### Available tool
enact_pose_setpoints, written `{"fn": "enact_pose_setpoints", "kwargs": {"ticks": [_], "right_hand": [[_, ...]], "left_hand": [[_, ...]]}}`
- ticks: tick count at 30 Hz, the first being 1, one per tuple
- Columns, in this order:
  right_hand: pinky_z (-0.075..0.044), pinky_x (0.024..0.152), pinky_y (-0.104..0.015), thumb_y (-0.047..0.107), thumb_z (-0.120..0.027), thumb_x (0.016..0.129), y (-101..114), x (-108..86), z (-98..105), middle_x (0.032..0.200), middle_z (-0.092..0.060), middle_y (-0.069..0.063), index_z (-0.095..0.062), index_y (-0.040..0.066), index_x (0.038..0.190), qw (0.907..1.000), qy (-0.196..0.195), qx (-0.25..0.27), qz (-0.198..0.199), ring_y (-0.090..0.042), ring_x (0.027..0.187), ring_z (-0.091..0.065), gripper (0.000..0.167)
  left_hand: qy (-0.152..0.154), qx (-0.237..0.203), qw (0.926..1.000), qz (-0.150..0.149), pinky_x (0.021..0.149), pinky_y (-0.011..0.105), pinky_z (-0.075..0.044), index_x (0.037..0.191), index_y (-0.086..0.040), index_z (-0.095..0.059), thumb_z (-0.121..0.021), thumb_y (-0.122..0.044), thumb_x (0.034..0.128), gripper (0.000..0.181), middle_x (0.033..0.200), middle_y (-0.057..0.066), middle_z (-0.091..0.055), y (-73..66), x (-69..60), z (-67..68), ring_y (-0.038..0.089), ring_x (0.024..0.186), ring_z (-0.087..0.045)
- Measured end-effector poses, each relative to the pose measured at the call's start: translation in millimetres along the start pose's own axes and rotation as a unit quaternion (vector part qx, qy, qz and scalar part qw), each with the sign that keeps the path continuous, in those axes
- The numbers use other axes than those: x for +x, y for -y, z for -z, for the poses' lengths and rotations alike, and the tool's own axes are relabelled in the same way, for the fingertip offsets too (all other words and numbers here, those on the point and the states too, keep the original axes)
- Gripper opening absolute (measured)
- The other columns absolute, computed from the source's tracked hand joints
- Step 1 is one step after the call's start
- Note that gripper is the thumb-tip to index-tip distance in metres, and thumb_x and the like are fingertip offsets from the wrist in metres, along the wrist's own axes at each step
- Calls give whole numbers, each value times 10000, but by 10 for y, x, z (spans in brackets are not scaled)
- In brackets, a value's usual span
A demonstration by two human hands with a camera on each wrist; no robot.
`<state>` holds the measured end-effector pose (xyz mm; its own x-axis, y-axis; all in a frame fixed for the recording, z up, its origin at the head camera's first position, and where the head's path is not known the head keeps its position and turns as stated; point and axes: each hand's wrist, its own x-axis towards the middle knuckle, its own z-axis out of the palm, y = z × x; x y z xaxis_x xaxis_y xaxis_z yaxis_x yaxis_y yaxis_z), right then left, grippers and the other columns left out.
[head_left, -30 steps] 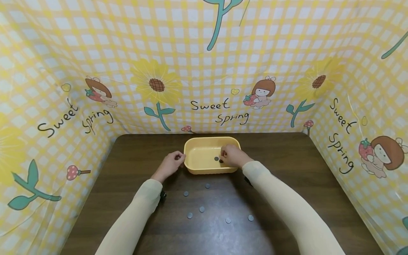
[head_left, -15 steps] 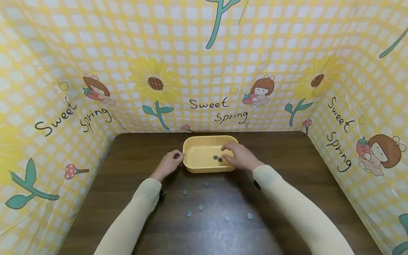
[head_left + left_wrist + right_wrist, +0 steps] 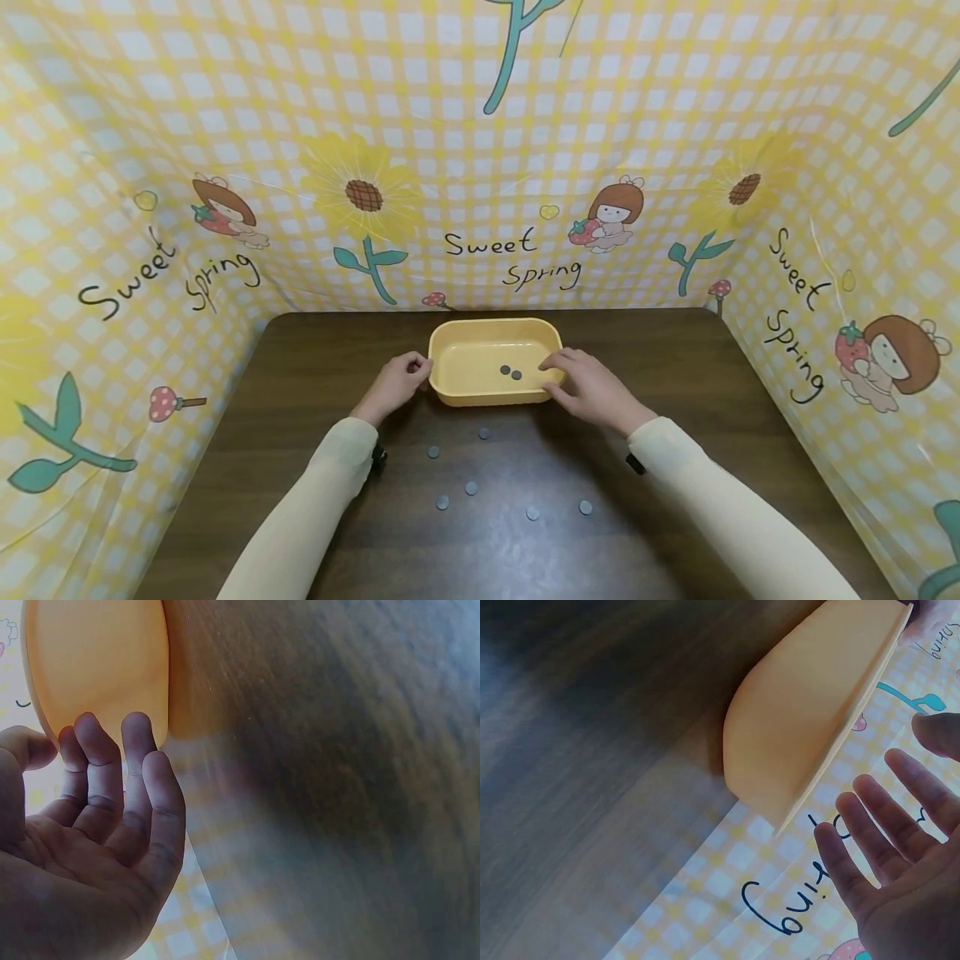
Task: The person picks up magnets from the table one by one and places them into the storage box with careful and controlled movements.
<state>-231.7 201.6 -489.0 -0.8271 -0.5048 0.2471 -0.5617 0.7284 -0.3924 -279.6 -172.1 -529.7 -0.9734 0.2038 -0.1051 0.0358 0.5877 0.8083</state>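
A yellow box (image 3: pixel 480 398) stands near the table's back edge, with two dark round discs (image 3: pixel 506 370) lying inside it, right of centre. My left hand (image 3: pixel 393 387) pinches its left rim; in the left wrist view, the thumb and fingers of that hand (image 3: pixel 105 825) meet at the end of the box (image 3: pixel 105 660). Over the right rim, my right hand (image 3: pixel 596 392) is spread with nothing visible in it. The right wrist view shows straight, parted fingers on that hand (image 3: pixel 907 862) beside the box (image 3: pixel 802 712).
Several grey discs (image 3: pixel 471 488) lie scattered on the dark wooden table (image 3: pixel 675 375), between the forearms and in front of the box. A yellow checked cloth (image 3: pixel 465 167) with printed flowers rises behind the table and on both sides.
My right hand has drawn back from inside the box to its right rim, and its fingers have spread. Two discs remain inside. My left hand keeps its place at the left rim.
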Motion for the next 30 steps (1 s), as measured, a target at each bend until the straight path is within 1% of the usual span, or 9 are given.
{"fn": "enact_pose_setpoints", "kwargs": {"ticks": [3,5,11,13,19,24,27,30], "right_hand": [[-508,1040,-541,225,-771,1016,4,-116,15,1267,-696,-50,-726,94,1262,10000,-29,-26,30,-292,1196,-655,283],[-514,1036,-537,229,-774,1014,11,-193,26,1270,-695,-37,-727,106,1263,10000,-19,-60,34,-276,1193,-656,282],[-528,1026,-529,215,-795,994,27,-397,42,1264,-703,-51,-734,108,1260,9997,-102,-72,207,-276,1192,-663,294],[-531,1023,-525,211,-797,991,26,-462,38,1257,-705,-54,-740,106,1254,9997,-59,-80,241,-273,1191,-662,289],[-556,980,-462,218,-801,987,-12,-687,6,1181,-687,9,-763,118,1201,9987,325,-190,349,-197,1119,-663,239],[-571,942,-427,205,-801,991,-66,-841,-26,1145,-679,40,-775,132,1165,9961,717,30,507,-148,1081,-659,190],[-577,928,-410,208,-801,992,-98,-914,-55,1137,-675,59,-774,139,1166,9939,906,135,615,-123,1071,-656,189],[-578,919,-390,203,-801,992,-132,-980,-90,1121,-671,71,-774,152,1169,9914,1039,231,762,-109,1058,-651,187]], "left_hand": [[-4,17,10000,3,720,341,-455,1041,-75,-669,-547,-350,1139,317,947,147,-708,17,8,1,217,778,-583],[-5,28,10000,0,722,343,-452,1036,-76,-670,-550,-348,1138,315,942,146,-707,25,5,4,219,775,-579],[-26,40,10000,-47,724,358,-450,1030,-76,-669,-554,-349,1137,316,938,154,-705,19,-20,23,231,765,-572],[-44,51,10000,-70,725,356,-454,1024,-74,-671,-555,-346,1136,316,938,158,-706,16,-22,26,231,766,-576],[-37,86,9999,-94,728,339,-475,1022,-72,-674,-558,-334,1136,308,938,155,-710,-3,-23,28,234,785,-606],[19,38,10000,-17,724,337,-480,1041,-64,-675,-547,-341,1141,321,945,145,-709,-19,-22,37,289,826,-632],[40,-1,10000,36,720,338,-477,1050,-70,-675,-536,-352,1144,329,959,143,-708,-24,-23,38,323,852,-638],[53,-4,10000,48,721,341,-476,1044,-79,-674,-536,-354,1144,323,956,134,-703,-19,-19,27,309,838,-628]]}}
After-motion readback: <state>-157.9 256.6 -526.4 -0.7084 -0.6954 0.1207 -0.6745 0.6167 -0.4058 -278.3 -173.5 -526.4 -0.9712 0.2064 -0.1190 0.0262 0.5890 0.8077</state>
